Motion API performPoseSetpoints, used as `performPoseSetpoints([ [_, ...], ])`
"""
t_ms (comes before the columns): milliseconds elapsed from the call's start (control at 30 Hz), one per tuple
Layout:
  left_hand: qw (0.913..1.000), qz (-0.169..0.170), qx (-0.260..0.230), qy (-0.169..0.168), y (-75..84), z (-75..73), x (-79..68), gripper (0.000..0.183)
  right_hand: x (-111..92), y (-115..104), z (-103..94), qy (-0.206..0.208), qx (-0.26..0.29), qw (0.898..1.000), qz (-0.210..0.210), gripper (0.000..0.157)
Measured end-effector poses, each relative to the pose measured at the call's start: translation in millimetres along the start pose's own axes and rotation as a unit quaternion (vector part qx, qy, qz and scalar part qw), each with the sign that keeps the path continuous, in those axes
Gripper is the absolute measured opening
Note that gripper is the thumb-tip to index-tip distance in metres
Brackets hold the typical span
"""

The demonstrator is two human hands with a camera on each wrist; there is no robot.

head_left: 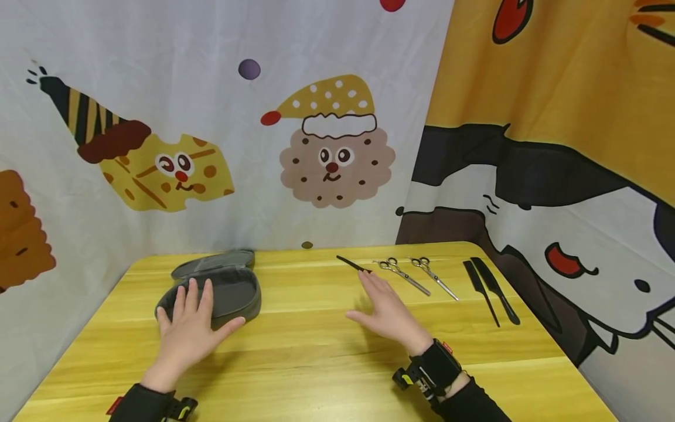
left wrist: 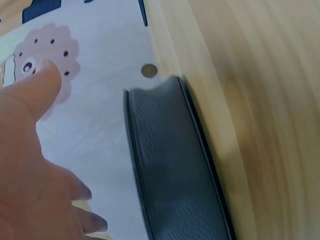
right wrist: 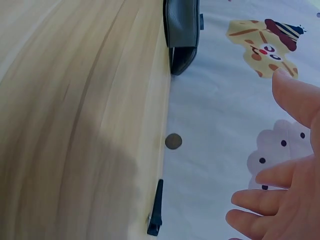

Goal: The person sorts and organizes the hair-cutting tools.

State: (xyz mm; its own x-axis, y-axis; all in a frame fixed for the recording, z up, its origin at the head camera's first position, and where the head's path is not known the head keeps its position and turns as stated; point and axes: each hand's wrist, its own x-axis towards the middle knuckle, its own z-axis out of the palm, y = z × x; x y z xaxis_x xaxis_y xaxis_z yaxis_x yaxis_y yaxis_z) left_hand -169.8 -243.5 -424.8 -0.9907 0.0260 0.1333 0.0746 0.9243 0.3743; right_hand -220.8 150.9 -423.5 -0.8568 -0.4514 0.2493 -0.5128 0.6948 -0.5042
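Observation:
A grey oval case point(head_left: 252, 302) with its lid point(head_left: 216, 264) folded back stands at the left of the table. My left hand point(head_left: 187, 334) hovers over its near side, fingers spread and holding nothing. In the left wrist view the case wall point(left wrist: 172, 160) rises beside that hand. My right hand point(head_left: 389, 316) hangs over the middle of the table with straight fingers and an empty palm. Its fingertips overlap the end of a black hair clip point(head_left: 349, 263) in the head view. The right wrist view shows the clip point(right wrist: 156, 212) lying near the table's far edge.
Right of the clip lie two pairs of silver hairdressing scissors, one point(head_left: 408, 278) beside the other point(head_left: 436, 279). Further right are a thin-handled black comb point(head_left: 477, 281) and a broader black comb point(head_left: 493, 284). A printed curtain point(head_left: 327, 228) hangs behind the wooden table point(head_left: 295, 363).

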Motion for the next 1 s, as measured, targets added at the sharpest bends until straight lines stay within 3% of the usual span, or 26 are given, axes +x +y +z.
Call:
performPoseSetpoints([
  [333, 0.9986, -0.031, 0.026, 0.033, -29.6, -9.8, 9.1, 0.117, 11, -11, 14.6, -0.015, 0.034, 0.999, 0.013, 0.089],
  [700, 0.9947, -0.031, 0.048, 0.086, -57.1, -19.0, 11.3, 0.108, 21, -20, 29.3, -0.027, 0.041, 0.999, 0.012, 0.086],
  [867, 0.9956, -0.024, 0.047, 0.077, -66.3, -23.9, 13.6, 0.102, 24, -25, 33.5, -0.037, 0.046, 0.998, 0.008, 0.084],
  [1000, 0.9981, -0.036, 0.033, 0.038, -75.2, -28.3, 18.7, 0.100, 26, -29, 37.3, -0.046, 0.051, 0.998, 0.009, 0.082],
])
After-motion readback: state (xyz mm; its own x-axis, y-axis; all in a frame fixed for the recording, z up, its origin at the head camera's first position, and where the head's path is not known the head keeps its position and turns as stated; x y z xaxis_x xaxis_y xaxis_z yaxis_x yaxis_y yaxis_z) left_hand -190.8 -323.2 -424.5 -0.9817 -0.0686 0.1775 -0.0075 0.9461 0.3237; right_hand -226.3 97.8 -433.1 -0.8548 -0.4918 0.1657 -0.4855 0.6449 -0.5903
